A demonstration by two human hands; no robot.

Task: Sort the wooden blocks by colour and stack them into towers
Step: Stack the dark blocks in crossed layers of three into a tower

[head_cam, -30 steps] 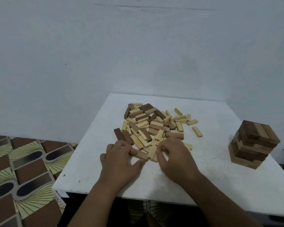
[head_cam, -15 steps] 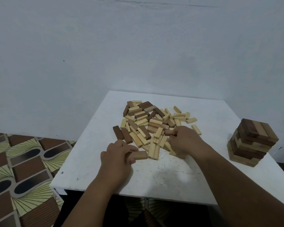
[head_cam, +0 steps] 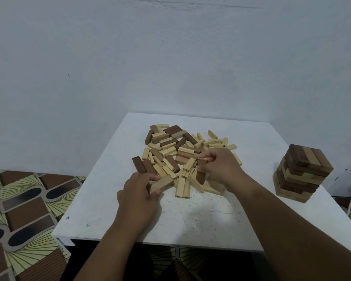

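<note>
- The left hand grips a pale block at the near left edge of the pile; the right hand pinches a dark block.
- Lifting carelessly could scatter neighbouring blocks.
- The mixed-colour tower at far right looks skewed; a table bump might topple it.

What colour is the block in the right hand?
Dark brown: the block held in the right hand, seen in the head view.
</note>
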